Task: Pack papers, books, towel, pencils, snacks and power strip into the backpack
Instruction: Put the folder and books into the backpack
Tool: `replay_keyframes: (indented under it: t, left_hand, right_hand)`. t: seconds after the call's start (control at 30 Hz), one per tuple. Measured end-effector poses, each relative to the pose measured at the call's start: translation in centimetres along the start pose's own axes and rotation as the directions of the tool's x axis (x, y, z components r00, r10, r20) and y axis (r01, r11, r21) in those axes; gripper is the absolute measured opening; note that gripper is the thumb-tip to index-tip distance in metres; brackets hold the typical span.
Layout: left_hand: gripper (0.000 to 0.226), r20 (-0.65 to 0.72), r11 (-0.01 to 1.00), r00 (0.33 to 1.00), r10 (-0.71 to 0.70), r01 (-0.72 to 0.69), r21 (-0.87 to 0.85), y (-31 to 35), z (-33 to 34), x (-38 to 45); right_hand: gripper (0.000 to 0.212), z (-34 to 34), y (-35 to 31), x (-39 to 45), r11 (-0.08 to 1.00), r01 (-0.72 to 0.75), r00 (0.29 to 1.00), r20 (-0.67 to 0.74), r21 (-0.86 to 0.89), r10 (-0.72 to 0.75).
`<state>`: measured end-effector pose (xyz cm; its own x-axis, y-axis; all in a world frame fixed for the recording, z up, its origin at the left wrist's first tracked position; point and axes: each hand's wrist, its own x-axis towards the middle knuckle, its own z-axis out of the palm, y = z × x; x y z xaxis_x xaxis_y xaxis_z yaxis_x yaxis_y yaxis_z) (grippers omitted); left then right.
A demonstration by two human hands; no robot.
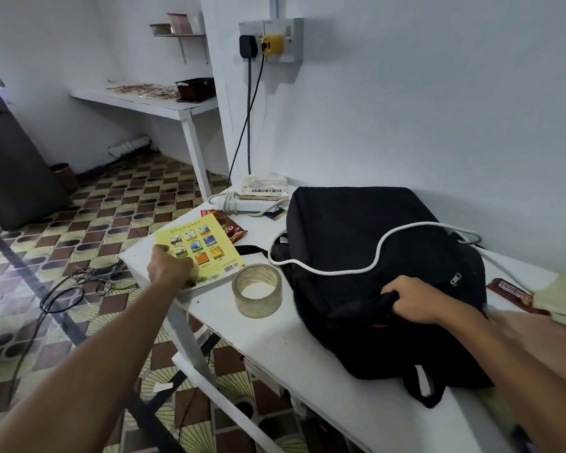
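1 black backpack (366, 256) is lying on the white bench (275, 348). 1 yellow book (206, 253) is sitting near the bench corner, with 1 roll of clear tape (257, 291) beside it. 2 snack packets are showing: 1 behind the book (234, 232), 1 at the right (512, 292). 1 white power strip (242, 204) is resting at the far end. 2 hands are reaching in, left (169, 268) and right (415, 300).

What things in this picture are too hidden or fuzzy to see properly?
- Inside of the backpack: head view, its black fabric covers it.
- Left hand fingertips: curled out of sight on the yellow book.
- Pale thing at the right: cut off by the edge, blurred.
- Wrapper print: too small to read.
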<state>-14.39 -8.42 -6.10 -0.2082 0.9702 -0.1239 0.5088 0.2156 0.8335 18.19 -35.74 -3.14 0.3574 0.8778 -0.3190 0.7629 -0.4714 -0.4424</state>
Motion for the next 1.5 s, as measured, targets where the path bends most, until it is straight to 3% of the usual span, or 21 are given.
replay_keyframes:
  t: [0.17,0.3,0.5,0.6,0.7,0.83,0.9,0.97,1.0,1.03,1.1,1.17,1.23,1.33,1.5]
  left_hand:
    - [0.058,0.125,0.883,0.939,-0.32,0.343,-0.319,0.0,-1.3,1.9]
    - [0.036,0.23,0.83,0.911,-0.343,0.408,-0.381,0.1,-1.7,2.3]
    - [0.039,0.37,0.727,0.84,-0.397,0.534,-0.433,1.2,-2.1,2.7]
    - [0.033,0.362,0.765,0.852,-0.377,0.507,-0.396,2.6,-2.3,1.4]
    - [0.046,0.39,0.769,0.839,-0.38,0.521,-0.37,2.6,-2.0,1.5]
    - [0.045,0.415,0.807,0.831,-0.371,0.51,-0.299,2.4,-1.4,1.4]
    - [0.051,0.316,0.903,0.897,-0.31,0.382,-0.198,1.9,-0.6,2.0]
    - [0.056,0.164,0.992,0.985,-0.047,0.026,0.123,1.9,0.2,2.1]
    - [0.057,0.172,0.931,0.974,0.148,-0.196,0.307,2.1,0.7,1.8]
    - [0.058,0.238,0.807,0.913,0.331,-0.404,0.431,2.6,1.2,1.2]
    - [0.058,0.479,0.502,0.683,0.551,-0.73,0.464,4.0,2.5,0.4]
    - [0.066,0.708,0.218,0.467,0.53,-0.882,0.419,5.4,3.9,-0.1]
    - [0.074,0.856,-0.011,0.357,0.375,-0.921,0.389,6.4,5.3,-0.2]
    - [0.079,0.922,-0.175,0.332,0.2,-0.914,0.367,7.3,6.9,0.2]
    - [0.092,0.931,-0.273,0.363,0.042,-0.892,0.36,8.8,8.3,0.8]
  right_hand:
    - [0.024,0.1,0.0,-0.1,1.0,0.001,1.0,0.009,0.009,-0.001]
    - [0.025,0.0,0.1,-0.2,1.0,0.007,1.0,0.003,0.013,-0.007]
    - [0.026,0.1,0.1,-0.1,1.0,-0.001,1.0,0.006,0.015,0.001]
    - [0.026,0.2,0.1,0.0,1.0,0.001,1.0,0.005,0.023,-0.001]
    - [0.026,0.2,0.0,-0.1,1.0,0.0,1.0,0.01,0.026,0.0]
    - [0.026,0.2,0.0,-0.1,1.0,0.0,1.0,0.004,0.026,-0.001]
    - [0.025,0.3,0.1,-0.1,1.0,0.0,1.0,0.003,0.027,0.0]
    - [0.022,0.4,0.2,-0.2,1.0,0.001,1.0,0.003,0.019,-0.002]
    - [0.022,0.4,0.2,-0.2,1.0,0.005,1.0,0.003,0.014,-0.005]
    - [0.022,0.4,0.2,-0.3,1.0,0.008,1.0,0.002,0.011,-0.008]
    - [0.024,0.2,0.1,-0.3,1.0,0.009,1.0,0.005,0.021,-0.01]
    - [0.027,0.0,0.0,-0.5,0.999,0.011,1.0,0.009,0.03,-0.011]
    - [0.03,0.0,0.1,-0.5,1.0,0.011,1.0,0.014,0.025,-0.011]
    - [0.031,0.1,0.4,-0.5,0.999,0.011,1.0,0.011,0.038,-0.011]
    - [0.036,-0.1,0.1,-0.6,0.998,0.014,0.999,0.036,0.066,-0.017]
